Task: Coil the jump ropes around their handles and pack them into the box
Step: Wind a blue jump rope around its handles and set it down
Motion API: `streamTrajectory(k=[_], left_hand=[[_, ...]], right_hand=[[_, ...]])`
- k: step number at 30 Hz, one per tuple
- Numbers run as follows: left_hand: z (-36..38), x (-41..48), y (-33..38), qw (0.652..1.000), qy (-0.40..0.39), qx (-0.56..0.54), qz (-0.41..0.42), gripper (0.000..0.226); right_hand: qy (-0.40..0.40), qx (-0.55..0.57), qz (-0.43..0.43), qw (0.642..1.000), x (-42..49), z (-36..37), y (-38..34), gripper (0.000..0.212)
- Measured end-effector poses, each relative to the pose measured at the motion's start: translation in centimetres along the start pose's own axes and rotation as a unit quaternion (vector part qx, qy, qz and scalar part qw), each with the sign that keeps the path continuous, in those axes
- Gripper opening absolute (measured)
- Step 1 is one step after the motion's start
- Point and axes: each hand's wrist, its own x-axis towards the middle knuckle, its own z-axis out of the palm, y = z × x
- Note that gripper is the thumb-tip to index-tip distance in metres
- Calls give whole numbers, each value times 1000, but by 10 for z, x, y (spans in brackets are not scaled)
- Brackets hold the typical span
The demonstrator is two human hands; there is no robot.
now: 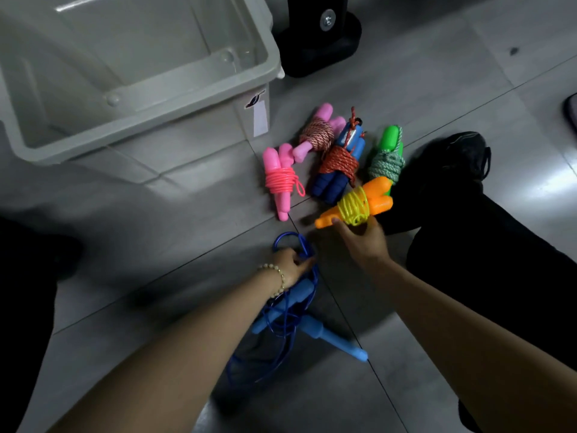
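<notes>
Pinching a loop of the loose blue rope (282,320), my left hand (292,265) has its fingers curled on the cord; the two blue handles lie behind that grip, unwound. Just right of it, my right hand (363,242) clasps the orange bundle (354,206), already wrapped in yellow cord. I judge this bundle done and the blue rope next: set the orange one down, gather both blue handles, then wind. Beyond the right-hand grip four coiled bundles (337,164) lie touching on the grey tiled floor (187,220), a dark shoe (465,154) beside them. Farther left stands the box (187,81), nothing packed in it yet; a black stand foot (321,35) lies past it.
</notes>
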Motion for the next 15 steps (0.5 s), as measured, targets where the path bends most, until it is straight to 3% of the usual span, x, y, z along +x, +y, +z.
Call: streamTrajectory(k=[5,8,11,15], left_hand=[[16,3,-8,994,-54,-100,2,33],[21,2,-5,997,-68,-32,2,33],[18,6,-7,998,-12,-62,13,34],[-6,11,-6,966,100,-230,67,25]], right_hand=[[-80,32,9,996,-19,7,15,36],[-159,-16,45,986,-26,2,8,27],[-303,-87,211,925,-40,1,6,59],[-351,70,236,904,-49,16,-1,50]])
